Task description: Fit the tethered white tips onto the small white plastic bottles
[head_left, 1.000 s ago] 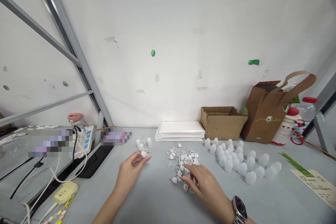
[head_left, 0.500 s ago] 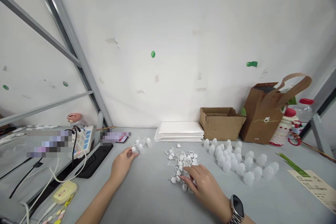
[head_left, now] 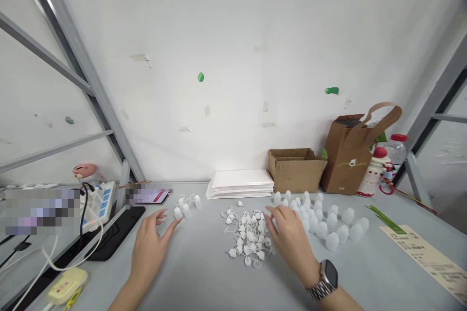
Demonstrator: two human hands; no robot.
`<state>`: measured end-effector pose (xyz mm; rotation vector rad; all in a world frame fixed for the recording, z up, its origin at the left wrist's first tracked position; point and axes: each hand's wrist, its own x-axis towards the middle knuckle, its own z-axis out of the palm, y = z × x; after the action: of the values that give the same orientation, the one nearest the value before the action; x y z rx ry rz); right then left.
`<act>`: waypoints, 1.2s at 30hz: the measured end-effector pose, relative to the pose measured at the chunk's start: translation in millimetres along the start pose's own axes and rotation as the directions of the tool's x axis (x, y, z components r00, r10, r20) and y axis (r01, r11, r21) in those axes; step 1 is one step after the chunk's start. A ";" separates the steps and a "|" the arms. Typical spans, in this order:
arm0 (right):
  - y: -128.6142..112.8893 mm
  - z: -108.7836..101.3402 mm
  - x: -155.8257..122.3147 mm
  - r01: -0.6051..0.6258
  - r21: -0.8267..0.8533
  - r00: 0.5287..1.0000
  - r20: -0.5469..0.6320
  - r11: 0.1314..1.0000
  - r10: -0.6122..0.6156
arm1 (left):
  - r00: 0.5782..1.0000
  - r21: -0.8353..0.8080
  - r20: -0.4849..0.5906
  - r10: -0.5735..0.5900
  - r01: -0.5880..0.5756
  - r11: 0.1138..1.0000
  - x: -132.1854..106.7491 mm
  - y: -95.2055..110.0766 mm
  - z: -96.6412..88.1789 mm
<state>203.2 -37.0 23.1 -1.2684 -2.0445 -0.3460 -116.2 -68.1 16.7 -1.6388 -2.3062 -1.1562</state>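
Note:
My left hand (head_left: 151,238) is open, thumb and fingers apart, just in front of a small group of white plastic pieces. In that group, translucent cups (head_left: 186,210) stand with thin looped straps behind them. My right hand (head_left: 290,235) hovers over the right side of a pile of small white caps with looped straps (head_left: 249,238). Its fingers stretch out a little apart, and I see nothing held in them. Beyond and to the right of that hand, many frosted, dome-topped cups (head_left: 321,230) stand on the table, some hidden behind the hand.
Against the wall lie stacked white envelopes (head_left: 242,181), beside an open cardboard box (head_left: 297,170) and a brown paper bag (head_left: 346,160). At left are a black phone-like slab (head_left: 116,233), a power strip (head_left: 104,201) and cables. A printed paper (head_left: 423,257) lies at right.
My left hand has let go of a cup in the small group and drawn back, opening. My right hand has lifted off the cap pile toward the frosted cups. The view has shifted slightly.

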 end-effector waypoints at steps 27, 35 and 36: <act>43.9 17.9 4.2 -0.071 -0.260 0.992 0.084 0.963 0.096 | 0.856 -0.147 0.464 0.227 -0.178 0.973 4.5 81.4 83.3; 36.5 27.7 -1.4 -0.107 0.053 0.987 0.130 0.993 0.099 | 0.854 -0.119 0.480 0.202 -0.165 0.979 -0.2 88.2 80.2; 36.7 28.7 -1.5 -0.123 0.083 0.984 0.143 0.989 0.110 | 0.856 -0.123 0.478 0.195 -0.154 0.980 -0.3 88.7 79.7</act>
<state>223.3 -4.4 -3.4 -1.3814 -2.0642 -0.1115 -14.4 -6.8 6.4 -2.3483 -2.3188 -0.8795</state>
